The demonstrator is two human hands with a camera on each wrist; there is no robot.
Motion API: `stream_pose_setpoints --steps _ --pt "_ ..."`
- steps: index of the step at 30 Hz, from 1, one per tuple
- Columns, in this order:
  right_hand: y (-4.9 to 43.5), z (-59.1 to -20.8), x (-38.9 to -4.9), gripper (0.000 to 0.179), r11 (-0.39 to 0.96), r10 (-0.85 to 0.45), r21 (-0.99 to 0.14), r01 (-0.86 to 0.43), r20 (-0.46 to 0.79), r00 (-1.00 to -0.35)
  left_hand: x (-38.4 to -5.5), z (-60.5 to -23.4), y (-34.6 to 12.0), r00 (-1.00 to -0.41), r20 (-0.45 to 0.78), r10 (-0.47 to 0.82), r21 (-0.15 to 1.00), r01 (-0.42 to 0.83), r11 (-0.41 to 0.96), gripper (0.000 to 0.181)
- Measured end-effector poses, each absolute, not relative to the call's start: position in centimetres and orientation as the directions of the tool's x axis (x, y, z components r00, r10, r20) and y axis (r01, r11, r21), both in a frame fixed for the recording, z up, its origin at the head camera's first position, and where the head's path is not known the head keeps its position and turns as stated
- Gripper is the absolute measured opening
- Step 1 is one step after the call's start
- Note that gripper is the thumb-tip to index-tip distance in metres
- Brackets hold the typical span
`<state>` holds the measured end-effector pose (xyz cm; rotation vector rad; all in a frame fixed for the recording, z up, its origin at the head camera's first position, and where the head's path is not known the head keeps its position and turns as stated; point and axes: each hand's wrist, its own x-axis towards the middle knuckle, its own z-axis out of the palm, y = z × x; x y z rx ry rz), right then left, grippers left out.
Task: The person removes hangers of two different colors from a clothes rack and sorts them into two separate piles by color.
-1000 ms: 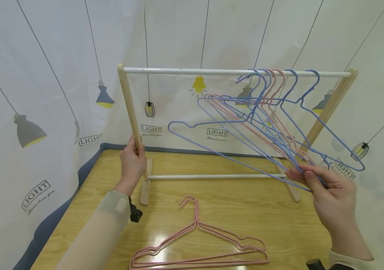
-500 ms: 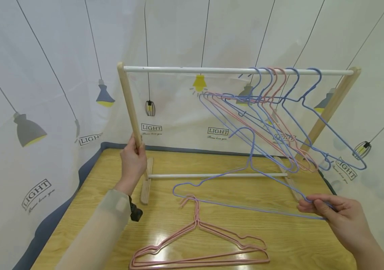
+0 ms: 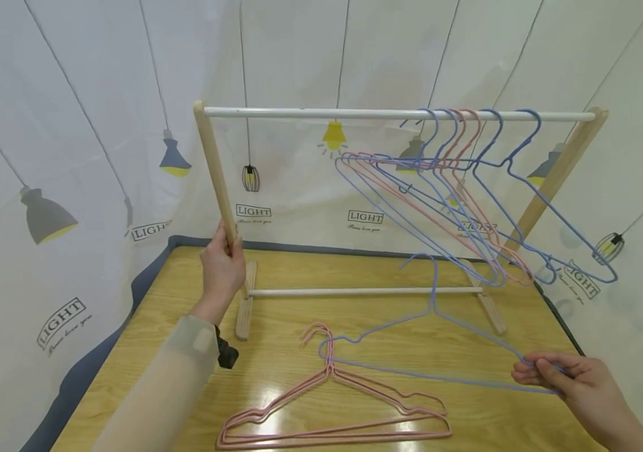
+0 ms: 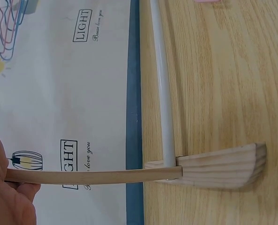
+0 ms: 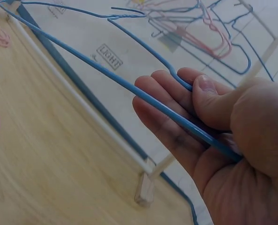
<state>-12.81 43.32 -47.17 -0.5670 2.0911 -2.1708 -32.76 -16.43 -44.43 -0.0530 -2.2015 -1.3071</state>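
A blue wire hanger (image 3: 433, 295) is pinched at one shoulder between the thumb and fingers of my right hand (image 3: 589, 386), off the rack and low in front of it. In the right wrist view its lower wire (image 5: 106, 72) runs across the palm. My left hand (image 3: 222, 270) grips the left wooden post (image 3: 216, 169) of the clothes rack; in the left wrist view, fingers (image 4: 28, 191) wrap behind that post. Several blue and pink hangers hang toward the right of the white top bar (image 3: 310, 113). Pink hangers (image 3: 329, 361) lie stacked on the table at the front.
The rack stands on a wood-grain table (image 3: 152, 351), with a white lower bar (image 3: 355, 291) and wooden feet (image 3: 243, 314). A printed cloth (image 3: 101, 157) with lamp pictures hangs behind and at both sides.
My right hand has lifted the blue hanger off the top bar and brought it down, toward me and slightly right. My left hand has stayed on the post.
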Motion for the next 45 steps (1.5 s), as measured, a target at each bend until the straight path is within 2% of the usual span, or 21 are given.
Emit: stream_pose_setpoints --steps 11,18,20,22,25,27,31,35,38,45 --pt "46.3 -50.9 -12.5 0.039 -0.159 -0.255 -0.982 -0.102 0.141 -0.956 -32.7 -44.4 -16.4 -0.831 0.497 -0.249 0.791 0.315 0.525 0.042" --pt "47.7 -52.6 -12.7 0.043 -0.186 -0.314 -0.982 -0.004 0.063 -0.947 -32.7 -44.4 -16.3 -0.833 0.495 -0.247 0.794 0.319 0.518 0.036" --pt "48.1 -52.8 -12.9 0.042 -0.127 -0.294 -0.992 0.002 0.036 -0.955 -32.6 -44.3 -16.3 -0.833 0.494 -0.248 0.796 0.319 0.515 0.035" --pt "48.4 -53.1 -13.0 0.037 -0.002 -0.231 -1.0 0.007 -0.007 -0.973 -32.6 -44.3 -16.3 -0.832 0.496 -0.249 0.795 0.32 0.515 0.034" --pt "48.5 -53.4 -13.1 0.026 0.244 -0.1 -0.969 0.028 -0.054 -0.994 -32.7 -44.3 -16.3 -0.824 0.509 -0.247 0.785 0.328 0.525 0.032" --pt "48.4 -53.5 -13.1 0.024 0.404 -0.02 -0.914 0.042 -0.055 -0.998 -32.7 -44.3 -16.3 -0.819 0.518 -0.245 0.779 0.334 0.53 0.031" --pt "47.9 -53.6 -13.0 0.027 0.648 0.066 -0.761 -0.005 0.063 -0.996 -32.8 -44.3 -16.3 -0.821 0.517 -0.242 0.78 0.336 0.528 0.032" --pt "46.6 -52.4 -13.1 0.023 0.767 0.061 -0.633 -0.106 0.236 -0.97 -32.8 -44.4 -16.3 -0.828 0.507 -0.24 0.784 0.327 0.529 0.036" --pt "44.8 -50.8 -13.3 0.021 0.764 0.036 -0.617 -0.187 0.331 -0.943 -32.8 -44.3 -16.3 -0.826 0.51 -0.241 0.782 0.328 0.531 0.036" --pt "39.1 -46.1 -13.8 0.023 0.645 0.05 -0.67 -0.367 0.516 -0.855 -32.8 -44.3 -16.3 -0.822 0.513 -0.247 0.783 0.329 0.528 0.031"
